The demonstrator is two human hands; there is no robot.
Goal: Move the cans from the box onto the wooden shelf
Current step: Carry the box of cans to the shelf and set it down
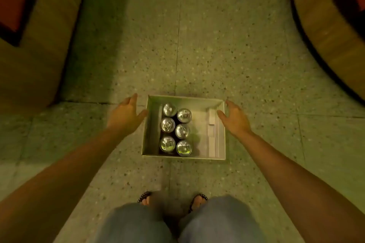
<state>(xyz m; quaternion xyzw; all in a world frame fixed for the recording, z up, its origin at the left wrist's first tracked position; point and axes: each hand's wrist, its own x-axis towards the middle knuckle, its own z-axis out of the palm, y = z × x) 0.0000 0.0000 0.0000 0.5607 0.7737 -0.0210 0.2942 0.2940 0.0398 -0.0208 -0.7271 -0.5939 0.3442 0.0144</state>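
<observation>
— Cans [175, 129], six of them, stand upright in two rows of three at the left of the box [221, 156], which sits on the speckled floor [227, 49] in front of our feet. None has left it, as far as we can see.

— And our hands?

— We hold the left hand [126, 115] spread wide beside the box's left wall, thumb at the rim; the right hand [234, 117] is spread wide over the right wall. Neither holds anything.

— So how far along are we?

— At the very start, we judge. All six cans remain to be moved, and no wooden shelf shows in our view.
</observation>
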